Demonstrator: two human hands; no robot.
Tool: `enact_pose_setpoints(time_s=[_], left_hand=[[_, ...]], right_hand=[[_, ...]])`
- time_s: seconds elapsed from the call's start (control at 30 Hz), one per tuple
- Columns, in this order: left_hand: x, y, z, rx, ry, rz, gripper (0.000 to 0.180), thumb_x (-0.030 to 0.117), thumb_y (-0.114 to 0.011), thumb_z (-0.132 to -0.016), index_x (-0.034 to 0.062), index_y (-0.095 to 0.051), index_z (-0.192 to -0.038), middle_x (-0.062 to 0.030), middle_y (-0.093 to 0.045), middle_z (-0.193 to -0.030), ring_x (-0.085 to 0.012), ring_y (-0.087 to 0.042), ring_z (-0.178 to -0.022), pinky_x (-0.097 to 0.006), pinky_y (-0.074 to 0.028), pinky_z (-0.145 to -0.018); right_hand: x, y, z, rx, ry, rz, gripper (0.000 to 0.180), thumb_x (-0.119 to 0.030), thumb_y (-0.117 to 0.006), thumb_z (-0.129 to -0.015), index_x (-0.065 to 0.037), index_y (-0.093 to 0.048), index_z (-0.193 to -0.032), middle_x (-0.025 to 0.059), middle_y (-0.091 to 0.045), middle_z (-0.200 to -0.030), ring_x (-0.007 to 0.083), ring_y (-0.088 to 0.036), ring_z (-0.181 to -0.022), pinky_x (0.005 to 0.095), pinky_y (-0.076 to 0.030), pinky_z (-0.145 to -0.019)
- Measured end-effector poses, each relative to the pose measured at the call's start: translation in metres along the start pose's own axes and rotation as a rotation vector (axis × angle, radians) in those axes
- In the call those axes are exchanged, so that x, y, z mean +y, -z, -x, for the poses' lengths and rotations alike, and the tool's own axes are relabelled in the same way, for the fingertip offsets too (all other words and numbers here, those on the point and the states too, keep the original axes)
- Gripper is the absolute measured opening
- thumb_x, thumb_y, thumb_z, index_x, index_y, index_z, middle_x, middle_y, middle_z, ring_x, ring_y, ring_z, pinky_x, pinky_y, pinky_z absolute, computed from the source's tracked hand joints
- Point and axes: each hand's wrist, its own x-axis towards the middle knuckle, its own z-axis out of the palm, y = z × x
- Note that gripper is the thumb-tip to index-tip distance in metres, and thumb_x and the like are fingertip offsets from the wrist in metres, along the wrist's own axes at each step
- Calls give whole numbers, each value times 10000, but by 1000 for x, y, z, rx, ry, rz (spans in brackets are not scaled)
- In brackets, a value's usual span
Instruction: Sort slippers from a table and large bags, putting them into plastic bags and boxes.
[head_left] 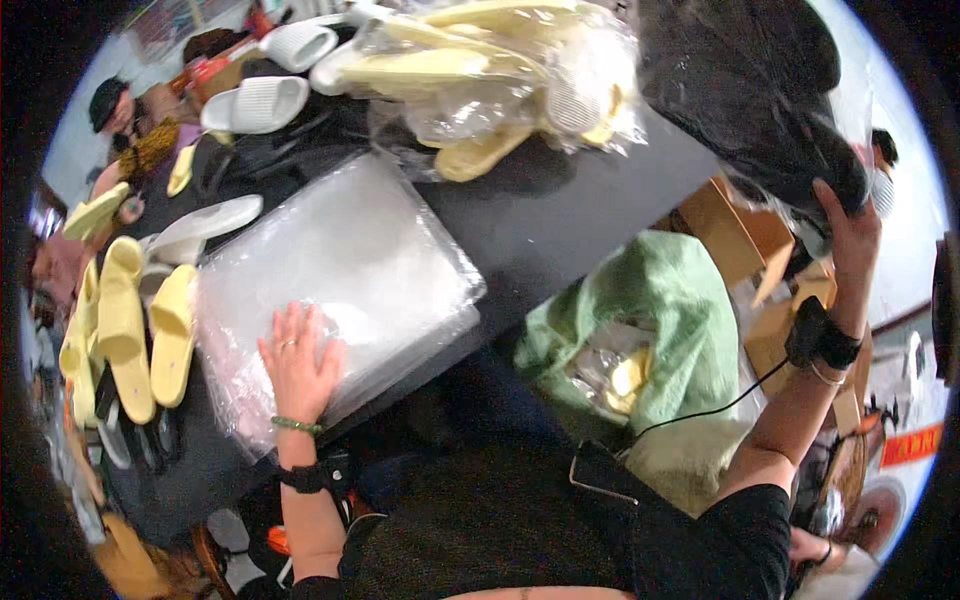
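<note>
Bright, even overhead lighting, indoor. Strong glare on the stack of clear plastic bags mid-left, whitish bloom near its centre washes out detail. More specular highlights on the bagged yellow slippers at far centre. Black table reads very dark, shadows under items soft and barely separable. Heavy fisheye: table edges bend, corners fully vignetted black. Mild softness overall, worse toward the rim; far-left figures and the right edge smeared. Pale background at right edge near clipping.
</note>
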Motion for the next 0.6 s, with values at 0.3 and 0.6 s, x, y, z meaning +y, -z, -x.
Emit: enact_pose_setpoints(time_s=[0.3, 0.6], left_hand=[[-5, -6, 2, 40, 24, 33, 610, 468, -568, -893, 177, -462, -1419, -117, -340, -1532, -378, -268, -1420, -624, -124, -1130], [1, 7, 11, 0, 46, 45, 609, 518, -505, -917, 187, -458, -1425, -143, -356, -1519, -388, -272, -1416, -615, -121, -1132]], right_hand=[[-157, -248, -71, 293, 749, -41, 563, -127, -766, -757, -187, -596, -1291, 109, -636, -1136, 265, -632, -957, 367, -509, -839], [-176, -472, 29, -254, 1031, 528, 490, -139, -516, -886, -116, -504, -1376, 125, -383, -1465, 356, -391, -1328, 483, -376, -1021]])
